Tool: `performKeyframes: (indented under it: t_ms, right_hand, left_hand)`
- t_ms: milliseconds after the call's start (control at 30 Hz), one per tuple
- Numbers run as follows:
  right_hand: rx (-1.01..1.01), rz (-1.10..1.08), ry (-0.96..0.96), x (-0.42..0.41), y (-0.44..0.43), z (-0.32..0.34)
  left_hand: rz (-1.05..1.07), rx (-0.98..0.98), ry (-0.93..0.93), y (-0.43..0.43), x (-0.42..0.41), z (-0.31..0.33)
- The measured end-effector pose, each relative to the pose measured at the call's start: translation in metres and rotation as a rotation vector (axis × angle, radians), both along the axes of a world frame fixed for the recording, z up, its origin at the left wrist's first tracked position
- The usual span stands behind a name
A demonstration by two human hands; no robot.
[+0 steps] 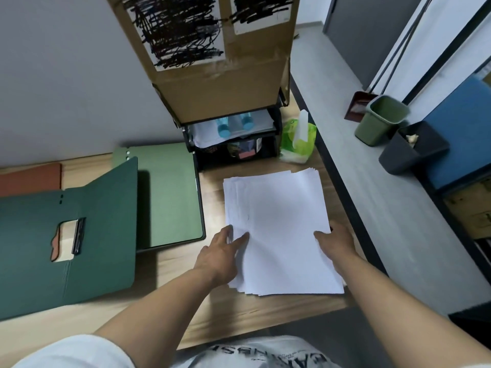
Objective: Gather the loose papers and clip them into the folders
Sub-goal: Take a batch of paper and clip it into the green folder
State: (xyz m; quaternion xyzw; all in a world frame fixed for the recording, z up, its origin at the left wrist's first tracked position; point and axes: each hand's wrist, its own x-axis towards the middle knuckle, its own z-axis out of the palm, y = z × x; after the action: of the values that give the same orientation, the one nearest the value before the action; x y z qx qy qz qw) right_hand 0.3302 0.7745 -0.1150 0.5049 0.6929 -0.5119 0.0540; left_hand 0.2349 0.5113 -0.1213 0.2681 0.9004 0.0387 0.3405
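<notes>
The paper stack (279, 229) lies on the table (186, 301) between both hands, its long axis pointing away from the person. The left hand (220, 251) rests flat-fingered on the stack's left edge. The right hand (337, 243) meets the right edge, its grip unclear, and the dark green folder (101, 221) lies to the left.

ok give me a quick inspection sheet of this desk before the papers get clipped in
surface: wooden desk, bare wood along the near edge.
job's things: white papers in a loosely squared stack, flat on the desk; dark green folder open at the left, its clip showing; light green folder between the two; orange folder at far left.
clutter: black organiser, cardboard box above it, tissue pack beside it.
hands: left hand rests on the stack's left side, fingers straight; right hand at its right edge, thumb on top, grip unclear.
cables: nothing seen.
surroundings: green bin, dark bin and dustpan on the floor to the right.
</notes>
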Motion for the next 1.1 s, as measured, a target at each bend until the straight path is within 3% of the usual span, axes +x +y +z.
performKeyframes:
  t_ms: [233, 367, 433, 567, 667, 867, 967, 1100]
  right_hand:
    - [0.14, 0.073, 0.106, 0.011, 0.001, 0.015]
    - [-0.004, 0.074, 0.169, 0.013, 0.001, 0.034]
    - [-0.108, 0.094, 0.2, 0.015, 0.002, 0.044]
    - [-0.259, 0.16, 0.362, 0.015, -0.002, 0.069]
    - [-0.301, 0.192, 0.565, 0.014, -0.012, 0.1]
    - [-0.215, 0.181, 0.79, 0.012, -0.021, 0.138]
    - [-0.155, 0.214, 0.803, 0.012, -0.024, 0.143]
    - [0.014, 0.134, 0.821, 0.008, -0.028, 0.138]
  left_hand:
    - [0.025, 0.006, -0.047, -0.003, -0.001, -0.001]
    - [0.088, 0.065, -0.071, -0.002, -0.006, 0.0]
    - [0.25, 0.208, -0.096, 0.001, -0.009, 0.008]
    - [0.747, 0.711, -0.489, 0.009, -0.018, 0.041]
    - [0.751, 0.957, -0.59, 0.014, -0.029, 0.07]
    - [0.584, 1.321, -0.555, 0.018, -0.042, 0.11]
    - [0.549, 1.26, -0.575, 0.015, -0.048, 0.111]
    - [0.6, 1.218, -0.318, 0.021, -0.045, 0.112]
